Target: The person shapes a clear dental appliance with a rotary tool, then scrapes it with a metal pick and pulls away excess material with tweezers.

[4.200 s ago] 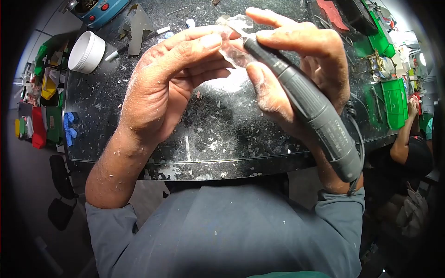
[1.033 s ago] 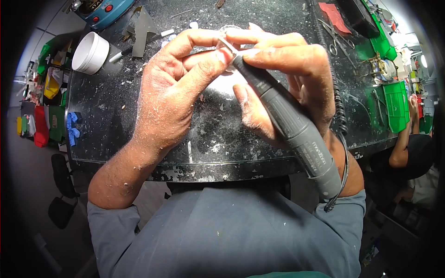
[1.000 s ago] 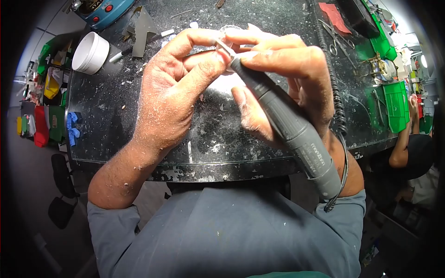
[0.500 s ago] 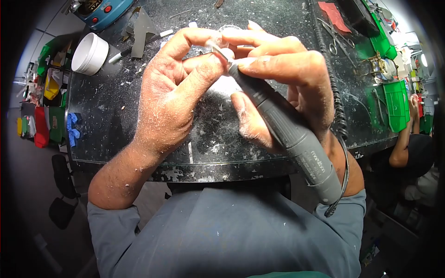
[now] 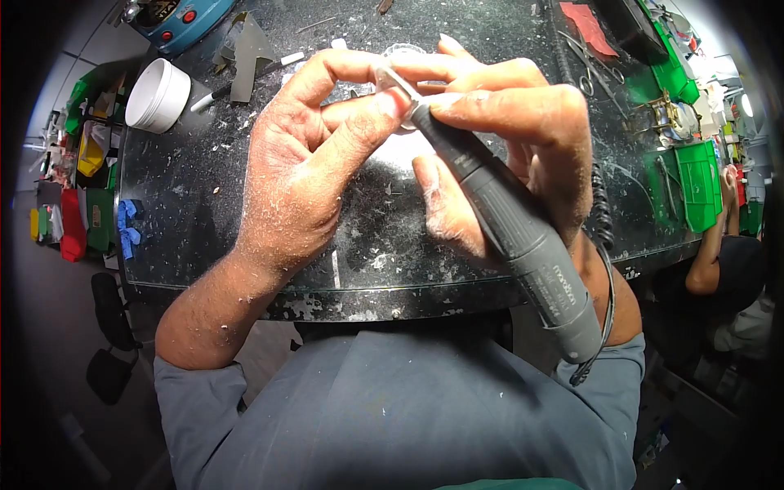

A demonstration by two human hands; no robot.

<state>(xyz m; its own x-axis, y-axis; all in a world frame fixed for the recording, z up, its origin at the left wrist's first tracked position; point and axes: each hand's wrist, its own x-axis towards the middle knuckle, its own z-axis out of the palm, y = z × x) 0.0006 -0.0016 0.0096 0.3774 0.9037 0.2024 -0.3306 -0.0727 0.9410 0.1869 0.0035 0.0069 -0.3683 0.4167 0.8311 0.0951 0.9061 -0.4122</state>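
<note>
My right hand (image 5: pixel 535 122) is wrapped around a dark grey rotary handpiece (image 5: pixel 523 233), its thumb and fingers along the narrow front end. A cable trails from the back of the tool past my right wrist. My left hand (image 5: pixel 298 167), dusted with white powder, pinches a small whitish piece (image 5: pixel 395 82) between thumb and forefinger. The handpiece's nose points up and left, right at that piece and close to my left thumb tip. Much of the piece is hidden by fingers. White dust lies on the black worktop (image 5: pixel 367 237) below.
A white tub (image 5: pixel 158 95), a marker (image 5: pixel 204 103) and a bent grey sheet (image 5: pixel 245 61) lie to the left. Behind them stands a blue machine (image 5: pixel 184 23). At right are scissors (image 5: pixel 581 69), red paper (image 5: pixel 590 28), a coiled cord (image 5: pixel 602 208) and a green bin (image 5: pixel 698 188). Another person's arm (image 5: pixel 709 257) shows beyond.
The handpiece and my right hand have shifted slightly right. The piece's angle at my left fingertips differs a little; my left hand stays nearly still.
</note>
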